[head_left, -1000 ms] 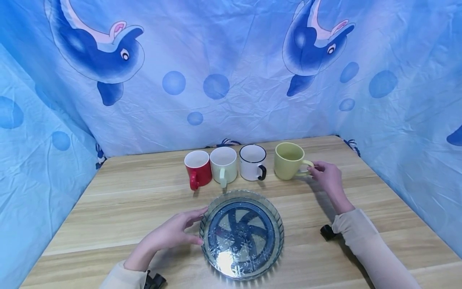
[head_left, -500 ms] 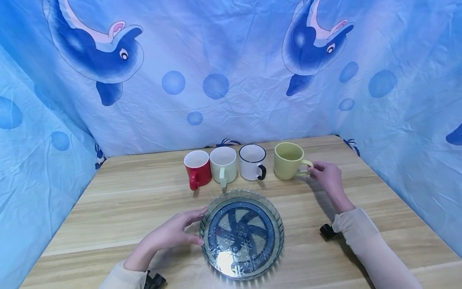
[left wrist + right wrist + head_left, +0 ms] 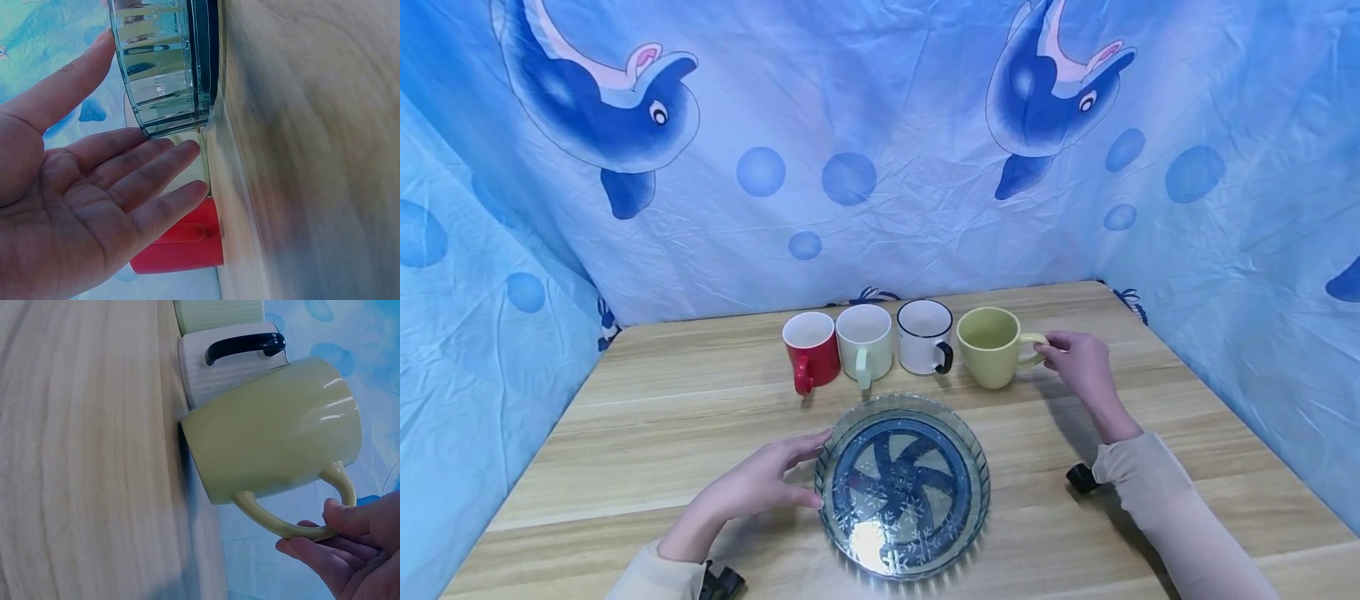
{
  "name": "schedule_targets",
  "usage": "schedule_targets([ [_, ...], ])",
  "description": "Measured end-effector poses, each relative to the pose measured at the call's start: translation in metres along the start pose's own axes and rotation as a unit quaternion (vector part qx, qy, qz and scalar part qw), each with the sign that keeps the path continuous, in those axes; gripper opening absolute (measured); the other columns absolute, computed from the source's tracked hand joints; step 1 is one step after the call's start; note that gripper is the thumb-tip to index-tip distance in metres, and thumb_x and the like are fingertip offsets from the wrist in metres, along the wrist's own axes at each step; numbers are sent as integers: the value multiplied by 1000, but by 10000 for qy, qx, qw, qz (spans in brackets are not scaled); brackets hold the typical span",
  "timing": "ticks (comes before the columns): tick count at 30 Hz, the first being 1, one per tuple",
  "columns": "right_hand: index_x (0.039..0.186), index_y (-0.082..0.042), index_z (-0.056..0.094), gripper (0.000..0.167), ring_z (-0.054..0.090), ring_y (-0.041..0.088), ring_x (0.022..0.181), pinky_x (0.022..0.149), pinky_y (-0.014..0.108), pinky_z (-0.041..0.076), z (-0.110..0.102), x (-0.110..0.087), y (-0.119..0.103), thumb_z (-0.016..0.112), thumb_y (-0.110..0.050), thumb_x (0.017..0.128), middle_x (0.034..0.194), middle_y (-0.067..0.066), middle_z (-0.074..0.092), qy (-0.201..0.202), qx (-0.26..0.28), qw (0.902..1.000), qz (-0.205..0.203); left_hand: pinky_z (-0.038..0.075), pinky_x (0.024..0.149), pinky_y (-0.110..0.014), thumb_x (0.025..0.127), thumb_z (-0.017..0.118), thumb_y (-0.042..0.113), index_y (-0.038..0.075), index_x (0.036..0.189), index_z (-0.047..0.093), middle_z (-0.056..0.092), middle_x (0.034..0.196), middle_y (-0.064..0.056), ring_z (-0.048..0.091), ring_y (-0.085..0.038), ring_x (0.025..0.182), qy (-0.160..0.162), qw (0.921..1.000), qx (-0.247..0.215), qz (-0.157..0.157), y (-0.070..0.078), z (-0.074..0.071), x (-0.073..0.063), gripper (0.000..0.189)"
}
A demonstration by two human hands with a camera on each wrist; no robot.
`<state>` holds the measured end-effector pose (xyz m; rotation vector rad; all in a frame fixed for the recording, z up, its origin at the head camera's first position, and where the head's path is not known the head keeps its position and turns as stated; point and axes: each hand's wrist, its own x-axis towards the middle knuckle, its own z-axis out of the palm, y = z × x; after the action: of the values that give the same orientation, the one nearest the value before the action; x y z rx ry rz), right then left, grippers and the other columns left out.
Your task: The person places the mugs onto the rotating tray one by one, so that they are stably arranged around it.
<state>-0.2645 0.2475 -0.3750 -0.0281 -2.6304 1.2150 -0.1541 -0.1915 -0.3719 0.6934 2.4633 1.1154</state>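
Yellow-green mug (image 3: pixel 989 346), tilted, nearly touches white mug (image 3: pixel 924 336); glass plate (image 3: pixel 902 486) nearer.

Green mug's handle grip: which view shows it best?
The right wrist view: the green mug fills it, tilted on the table, with the right hand pinching its handle. The head view shows the mug small, its handle partly hidden by fingers. The left wrist view does not show it.

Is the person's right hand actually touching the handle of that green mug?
Touching. The right wrist view shows the right hand with fingers and thumb pinching the loop handle of the green mug, which is tilted on the table.
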Motion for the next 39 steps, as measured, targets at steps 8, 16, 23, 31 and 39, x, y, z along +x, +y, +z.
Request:
schedule_targets([
  [8,119,9,63,34,70,36,98,71,19,60,-1,-4,-6,62,-14,95,115,29,66,-177,-22,9998,60,32,110,-62,75,80,17,-4,146,35,33,152,-27,43,-47,133,-29,10000,-14,-44,-2,0,1,87],
  [16,126,8,59,44,68,2,85,76,16,58,-2,0,-3,64,-22,94,122,29,63,-393,627,9963,435,33,110,-62,75,80,17,-5,146,35,34,152,-27,44,-47,132,-49,10000,-50,2,0,0,0,87],
  [23,127,10,56,45,63,-12,79,78,17,58,-3,1,-2,62,-21,95,114,15,70,-479,1453,9860,663,34,110,-62,74,81,17,-4,146,35,35,151,-26,44,-47,132,-43,10000,-16,8,-2,0,1,87],
  [31,128,8,56,45,62,-12,80,79,14,57,-2,0,-3,62,-22,95,118,17,68,-347,1404,9865,766,34,109,-62,75,81,17,-4,146,36,36,151,-26,43,-47,133,-33,10000,12,21,-2,-1,1,87],
  [39,124,12,57,42,63,-12,77,76,13,57,-7,0,-4,63,-18,94,74,-29,62,-52,1864,9802,661,34,109,-61,75,81,19,-4,146,36,35,151,-27,43,-47,133,-31,10000,55,41,-3,0,1,87],
])
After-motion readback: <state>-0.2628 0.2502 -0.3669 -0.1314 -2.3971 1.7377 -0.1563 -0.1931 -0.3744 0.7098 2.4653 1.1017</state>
